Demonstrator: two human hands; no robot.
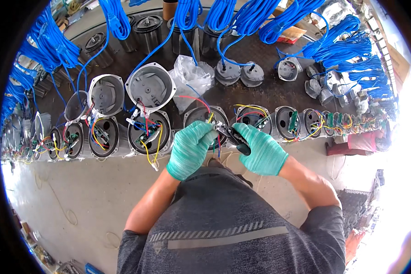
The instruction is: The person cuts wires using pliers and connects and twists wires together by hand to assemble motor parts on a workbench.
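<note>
My left hand point(189, 150), in a green knit glove, pinches the end of a yellow wire point(210, 117). In my right hand point(263, 150), gloved the same way, is a pair of crimping pliers point(232, 136) with dark handles, its metal jaws up against my left fingertips. Whatever sits between the jaws is too small to make out. Both hands are over a round grey motor housing point(192, 117), partly covering it. Red and blue wires rise from around this housing, and a few more hang below the pliers.
A row of similar open housings point(149, 132) with circuit boards and loose wires lines the bench's near edge. Behind them stand grey end caps point(151, 86), a clear plastic bag point(190, 77) and coiled blue cables point(219, 16). Another person point(358, 142) is at the right.
</note>
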